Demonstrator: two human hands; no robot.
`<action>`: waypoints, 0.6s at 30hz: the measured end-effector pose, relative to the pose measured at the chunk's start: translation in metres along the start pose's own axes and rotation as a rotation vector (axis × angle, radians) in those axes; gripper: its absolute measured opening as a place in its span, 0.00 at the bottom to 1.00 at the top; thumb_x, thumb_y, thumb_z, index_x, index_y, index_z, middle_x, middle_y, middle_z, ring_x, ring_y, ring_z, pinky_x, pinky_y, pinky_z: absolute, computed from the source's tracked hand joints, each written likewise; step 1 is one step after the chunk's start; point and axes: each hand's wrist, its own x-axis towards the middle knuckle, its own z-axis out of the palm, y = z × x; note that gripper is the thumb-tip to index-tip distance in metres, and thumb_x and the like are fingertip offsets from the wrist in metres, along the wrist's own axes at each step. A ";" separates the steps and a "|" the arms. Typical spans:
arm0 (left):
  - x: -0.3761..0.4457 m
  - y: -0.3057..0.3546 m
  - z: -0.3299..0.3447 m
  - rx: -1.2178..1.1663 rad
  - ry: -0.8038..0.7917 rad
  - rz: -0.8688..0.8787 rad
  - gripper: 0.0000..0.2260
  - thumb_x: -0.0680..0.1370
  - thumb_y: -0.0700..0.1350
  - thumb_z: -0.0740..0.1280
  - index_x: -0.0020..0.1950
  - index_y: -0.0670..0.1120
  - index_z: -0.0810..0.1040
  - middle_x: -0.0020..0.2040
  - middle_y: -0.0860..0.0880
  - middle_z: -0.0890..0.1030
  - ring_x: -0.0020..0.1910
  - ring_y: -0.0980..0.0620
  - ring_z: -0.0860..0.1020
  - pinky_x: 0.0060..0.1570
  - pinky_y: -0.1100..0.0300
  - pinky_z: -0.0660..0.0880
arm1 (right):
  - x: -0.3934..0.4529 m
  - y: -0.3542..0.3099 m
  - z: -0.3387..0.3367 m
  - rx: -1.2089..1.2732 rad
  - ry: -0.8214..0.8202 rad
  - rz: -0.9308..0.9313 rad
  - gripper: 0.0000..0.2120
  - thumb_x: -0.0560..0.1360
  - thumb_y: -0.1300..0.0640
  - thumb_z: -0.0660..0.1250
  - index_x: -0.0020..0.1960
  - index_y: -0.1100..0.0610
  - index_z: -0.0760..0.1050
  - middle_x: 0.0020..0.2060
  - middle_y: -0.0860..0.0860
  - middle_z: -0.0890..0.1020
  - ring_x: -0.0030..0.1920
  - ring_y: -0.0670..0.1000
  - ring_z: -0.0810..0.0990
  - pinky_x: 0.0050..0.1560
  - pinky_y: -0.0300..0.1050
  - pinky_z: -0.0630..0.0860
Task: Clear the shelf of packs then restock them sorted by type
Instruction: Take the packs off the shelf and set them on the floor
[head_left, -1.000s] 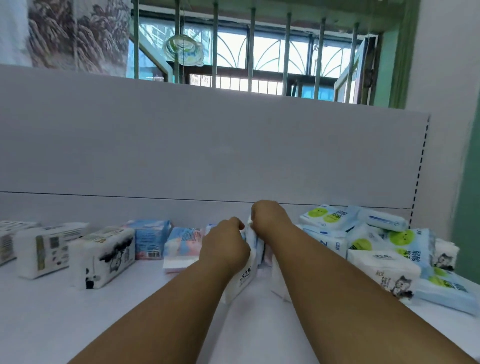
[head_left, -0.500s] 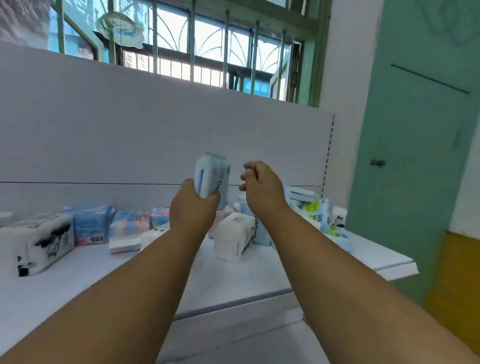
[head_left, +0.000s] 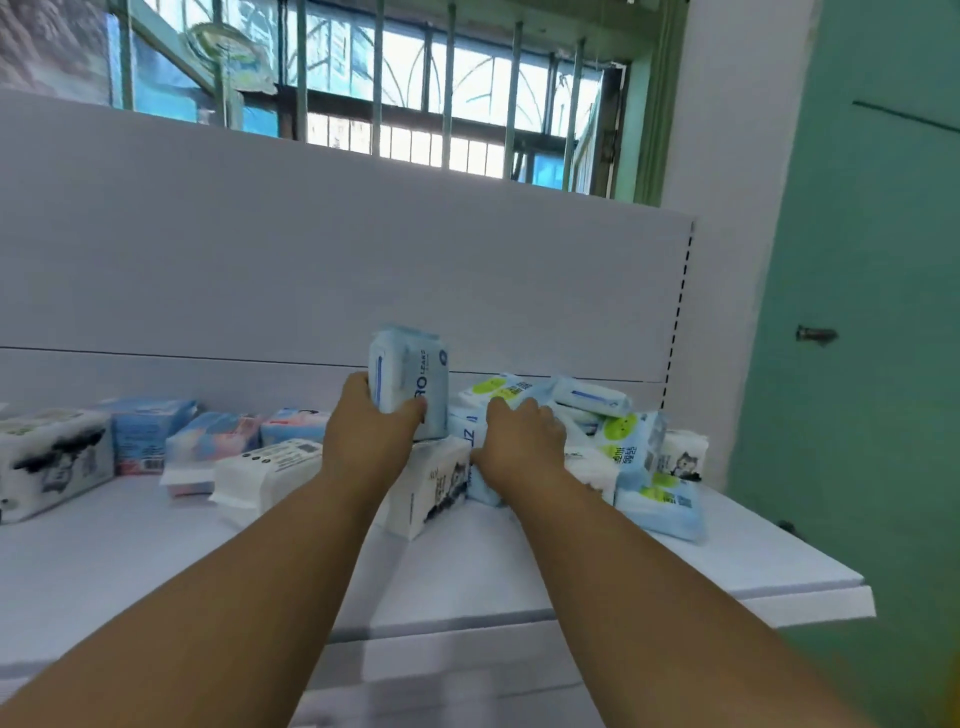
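My left hand grips a light-blue pack, held upright just above a white cat-print pack on the white shelf. My right hand reaches into the pile at the right, fingers curled over a blue pack. That pile holds green-dot packs, a blue-striped pack and a small white cat pack. To the left lie a white pack, pink-and-blue packs, a blue pack and a white black-print pack.
A grey back panel closes the shelf behind, with a barred window above it. The shelf's right front corner juts toward a green door. A lower shelf level shows under my forearms.
My left hand has lifted the light-blue pack out of the pile and holds it upright. My right hand, raised and free half a second ago, has dropped onto the pile.
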 end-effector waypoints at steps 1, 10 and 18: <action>-0.002 0.000 0.000 -0.004 0.014 -0.005 0.16 0.75 0.49 0.72 0.57 0.52 0.68 0.51 0.51 0.77 0.50 0.48 0.77 0.51 0.49 0.79 | 0.001 -0.001 0.001 0.025 0.012 -0.018 0.19 0.74 0.53 0.66 0.64 0.53 0.68 0.61 0.59 0.70 0.62 0.61 0.69 0.63 0.55 0.65; -0.025 0.012 -0.020 0.048 0.138 -0.036 0.16 0.75 0.48 0.72 0.58 0.52 0.69 0.50 0.52 0.77 0.51 0.48 0.78 0.52 0.48 0.81 | 0.007 -0.010 -0.007 0.258 0.101 -0.094 0.15 0.75 0.61 0.62 0.61 0.54 0.66 0.54 0.57 0.77 0.54 0.59 0.75 0.49 0.51 0.70; -0.060 0.033 -0.109 0.095 0.318 -0.046 0.16 0.75 0.48 0.72 0.57 0.52 0.68 0.49 0.52 0.77 0.50 0.48 0.79 0.48 0.50 0.81 | -0.054 -0.099 -0.055 0.989 0.402 -0.292 0.20 0.77 0.55 0.68 0.67 0.57 0.71 0.58 0.55 0.75 0.57 0.55 0.75 0.57 0.50 0.75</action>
